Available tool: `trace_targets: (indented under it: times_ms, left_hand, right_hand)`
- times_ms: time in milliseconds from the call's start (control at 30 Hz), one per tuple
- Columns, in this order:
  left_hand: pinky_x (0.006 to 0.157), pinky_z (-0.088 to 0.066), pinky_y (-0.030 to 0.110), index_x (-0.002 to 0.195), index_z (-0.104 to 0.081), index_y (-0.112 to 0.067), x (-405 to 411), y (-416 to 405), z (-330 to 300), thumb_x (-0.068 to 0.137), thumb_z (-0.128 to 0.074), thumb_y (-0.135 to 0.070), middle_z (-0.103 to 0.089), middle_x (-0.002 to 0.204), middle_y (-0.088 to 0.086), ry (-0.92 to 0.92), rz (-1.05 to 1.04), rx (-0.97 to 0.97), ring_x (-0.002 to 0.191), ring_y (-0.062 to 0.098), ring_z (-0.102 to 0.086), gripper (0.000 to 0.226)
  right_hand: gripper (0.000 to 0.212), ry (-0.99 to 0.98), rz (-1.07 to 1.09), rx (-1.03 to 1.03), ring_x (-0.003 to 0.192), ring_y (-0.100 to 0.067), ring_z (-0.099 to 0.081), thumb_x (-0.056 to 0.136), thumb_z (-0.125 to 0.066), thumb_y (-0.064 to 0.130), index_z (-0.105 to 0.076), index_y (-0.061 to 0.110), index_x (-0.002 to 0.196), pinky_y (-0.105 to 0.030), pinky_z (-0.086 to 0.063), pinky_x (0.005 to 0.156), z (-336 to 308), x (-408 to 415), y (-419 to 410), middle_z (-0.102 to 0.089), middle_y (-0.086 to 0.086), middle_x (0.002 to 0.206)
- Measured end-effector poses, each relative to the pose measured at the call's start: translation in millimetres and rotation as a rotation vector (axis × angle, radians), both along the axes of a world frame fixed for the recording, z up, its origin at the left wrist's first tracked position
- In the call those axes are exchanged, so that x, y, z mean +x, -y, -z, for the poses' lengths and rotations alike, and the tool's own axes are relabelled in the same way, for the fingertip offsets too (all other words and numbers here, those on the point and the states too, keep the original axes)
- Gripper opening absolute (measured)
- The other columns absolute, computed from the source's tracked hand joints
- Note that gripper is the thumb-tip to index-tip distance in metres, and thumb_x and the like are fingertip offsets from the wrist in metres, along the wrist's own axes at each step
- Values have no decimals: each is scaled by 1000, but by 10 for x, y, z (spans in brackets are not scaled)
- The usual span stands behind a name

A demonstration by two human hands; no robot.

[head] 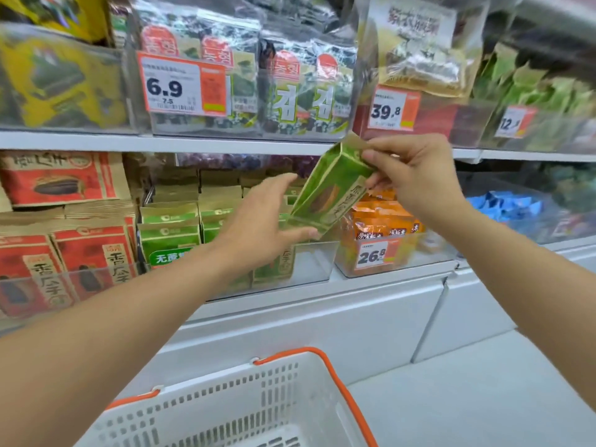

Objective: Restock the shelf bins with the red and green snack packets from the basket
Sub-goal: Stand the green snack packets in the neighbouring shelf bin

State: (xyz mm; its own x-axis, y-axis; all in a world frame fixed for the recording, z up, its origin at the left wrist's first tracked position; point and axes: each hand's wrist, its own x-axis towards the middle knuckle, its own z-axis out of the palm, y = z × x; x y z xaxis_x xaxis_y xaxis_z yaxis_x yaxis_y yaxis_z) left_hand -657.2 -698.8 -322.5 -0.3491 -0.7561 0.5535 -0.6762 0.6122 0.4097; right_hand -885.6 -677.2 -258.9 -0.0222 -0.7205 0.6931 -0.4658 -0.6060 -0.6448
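A green snack packet (329,191) hangs tilted in front of the lower shelf, above the clear bin (317,262) of green packets (167,235). My right hand (412,175) pinches its top edge. My left hand (261,221) has straight fingers against the packet's lower end, thumb beneath it. Red packets (93,256) fill the bin to the left. The white basket (232,401) with orange handles sits below, at the bottom of the view; the part of its floor that shows holds nothing.
Orange packets (383,221) sit in the bin to the right behind a 26.8 price tag. Blue packets (503,204) lie further right. The upper shelf (225,145) carries seaweed packs in clear bins. A white cabinet front (322,324) runs below the shelf.
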Motion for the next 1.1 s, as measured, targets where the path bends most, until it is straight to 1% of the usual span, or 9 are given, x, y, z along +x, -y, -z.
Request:
trace_targets:
  times_ms: [33,100,200,267,400,533,700,900,1100]
  left_hand:
    - [117,-31,41,150,-32,-22,66,46,1,77,-75,-55,-41,151,-3,122,-122,-78,140,16,-36,91]
    - [121,-23,43,154,-26,-20,190,139,38,83,-67,-59,-33,157,0,304,-285,-184,146,20,-26,91]
    - [122,-15,44,155,-25,-24,277,232,123,93,-52,-58,-32,158,-3,435,-333,-163,148,19,-23,76]
    - [122,-13,45,154,-28,-25,275,266,149,96,-47,-55,-34,157,-5,477,-336,-156,148,18,-24,68]
    - [122,-15,45,153,-30,-26,245,338,172,99,-42,-51,-39,155,-6,511,-347,-155,145,17,-29,60]
    - [120,-22,43,152,-31,-26,238,358,190,99,-46,-48,-44,151,-6,539,-355,-160,140,17,-38,59]
    - [115,-26,40,151,-32,-27,246,374,193,98,-48,-48,-47,148,-6,511,-349,-177,137,18,-41,59]
    - [113,-28,40,150,-33,-27,234,381,209,98,-49,-49,-48,147,-6,497,-350,-183,136,18,-42,59]
    - [115,-27,39,152,-30,-26,242,365,202,98,-51,-47,-46,149,-5,487,-342,-192,139,18,-40,62]
  right_hand:
    - [17,-13,58,-99,55,-16,-65,92,-67,3,-74,18,92,-24,-57,54,-54,-58,50,-70,1,65]
    - [16,-57,127,-236,58,-15,-64,92,-66,4,-74,17,94,-23,-56,56,-90,-105,143,-69,-1,71]
    - [16,-127,165,-260,60,-10,-65,93,-64,5,-77,14,94,-24,-56,59,21,-71,325,-71,-1,78]
    - [14,-187,191,-238,62,-14,-68,93,-64,8,-78,10,95,-31,-59,62,109,-38,476,-72,-3,80]
    - [14,-239,185,-153,60,-14,-68,93,-65,9,-78,11,93,-32,-60,65,233,85,733,-70,0,75]
    - [14,-415,232,-39,62,-14,-67,93,-65,12,-78,15,89,-35,-58,74,449,241,954,-69,1,68]
    - [15,-536,291,105,76,-19,-67,95,-64,17,-79,14,97,-38,-57,81,758,362,1110,-74,-3,87]
    - [16,-538,409,172,94,-28,-67,93,-68,20,-75,16,107,-34,-52,80,699,535,1174,-73,-8,101]
    - [38,-529,433,182,108,-27,-65,93,-68,16,-63,19,131,-33,-49,83,711,588,1168,-69,-7,120]
